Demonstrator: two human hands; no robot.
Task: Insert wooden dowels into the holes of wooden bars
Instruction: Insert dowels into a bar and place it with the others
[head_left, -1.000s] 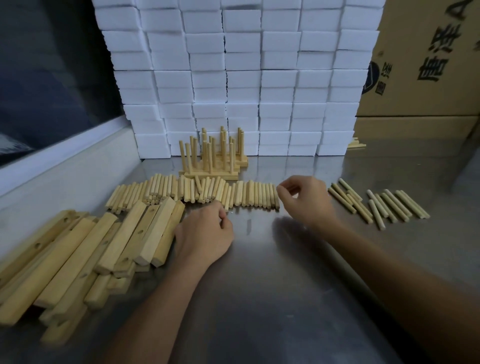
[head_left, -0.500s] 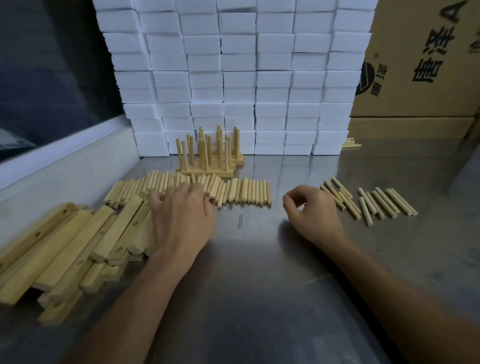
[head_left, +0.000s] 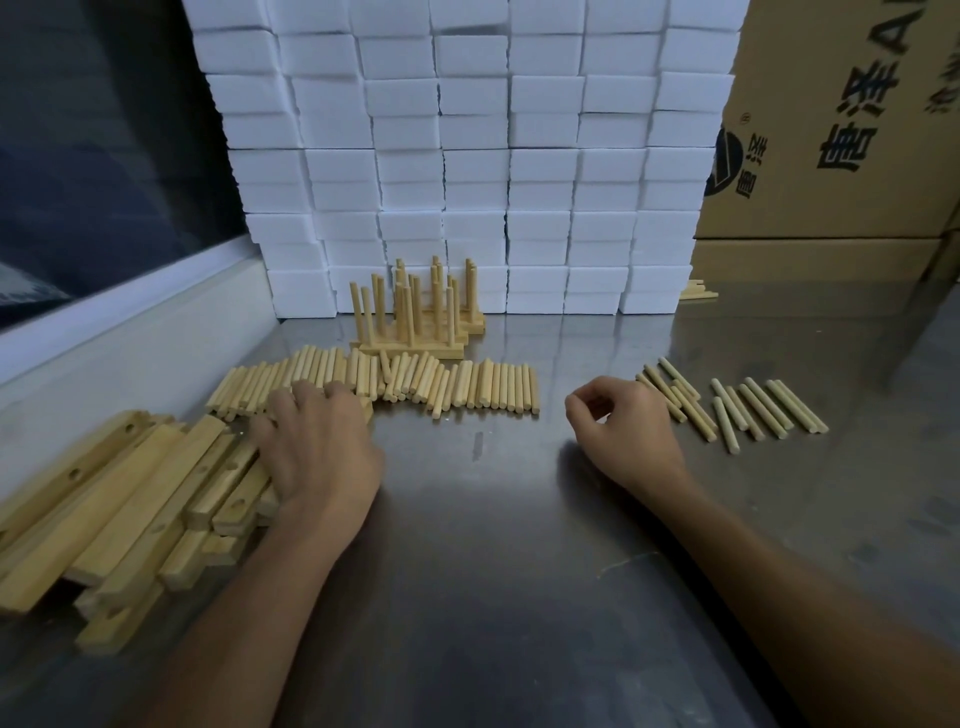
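A pile of wooden bars (head_left: 130, 493) with drilled holes lies at the left of the steel table (head_left: 519, 571). My left hand (head_left: 322, 447) rests on the pile's right end, fingers curled over the top of one bar. Just beyond it lies a long row of loose wooden dowels (head_left: 467, 384). A smaller group of dowels (head_left: 753, 410) is spread out at the right. My right hand (head_left: 623, 431) rests on the table beside that group, fingers loosely curled, with nothing visible in it. Finished bars with upright dowels (head_left: 415, 322) stand behind the row.
A wall of stacked white foam blocks (head_left: 467, 156) closes off the back. A cardboard box (head_left: 831, 130) stands at the back right. A white ledge (head_left: 130, 312) under a dark window runs along the left side.
My left hand has moved left from the table onto the right end of the bar pile. My right hand has drawn back from the dowel row toward the right group.
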